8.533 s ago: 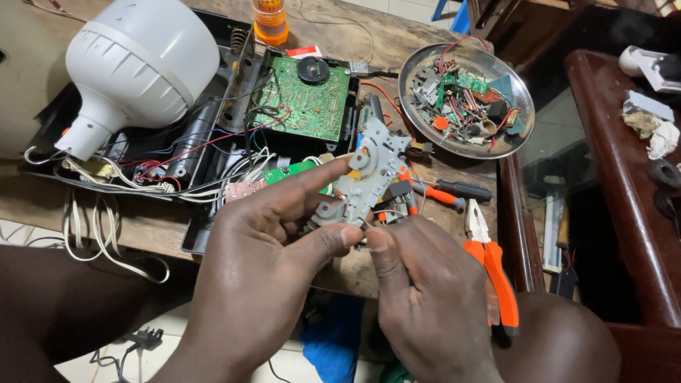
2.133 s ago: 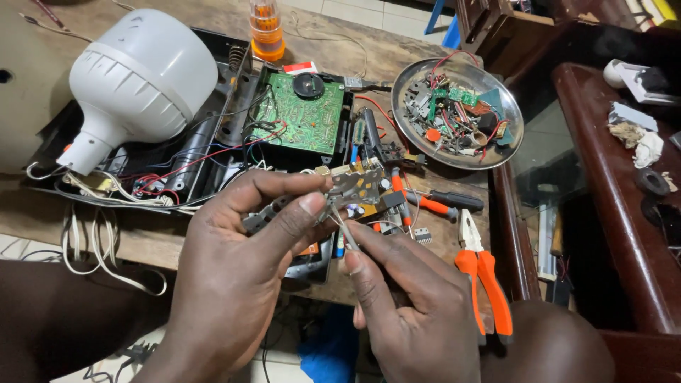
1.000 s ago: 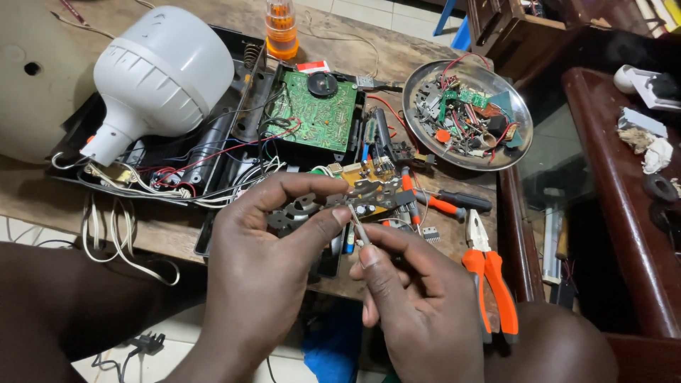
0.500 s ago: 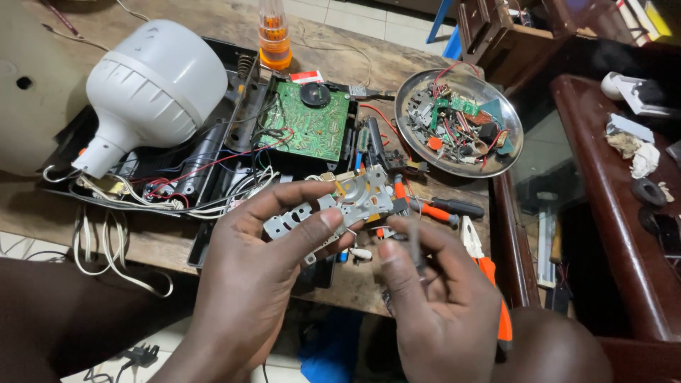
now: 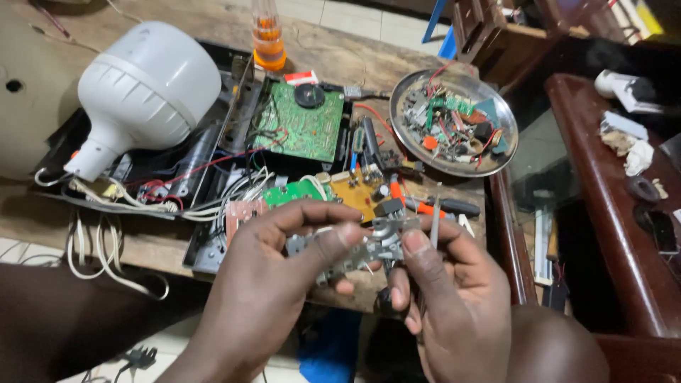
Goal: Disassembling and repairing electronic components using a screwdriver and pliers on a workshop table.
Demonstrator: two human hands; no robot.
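Metal bracket (image 5: pixel 362 250) now tilted flatter; left hand (image 5: pixel 284 284), right hand (image 5: pixel 454 291) fingers both pinching it.

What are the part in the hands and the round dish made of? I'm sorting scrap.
The small mechanism looks like stamped bare metal: dull grey, thin, with holes. The round dish seems to be polished steel; its rim shines and reflects.

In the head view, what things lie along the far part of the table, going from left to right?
White bulb → orange bottle → green circuit board → round metal dish of small parts.
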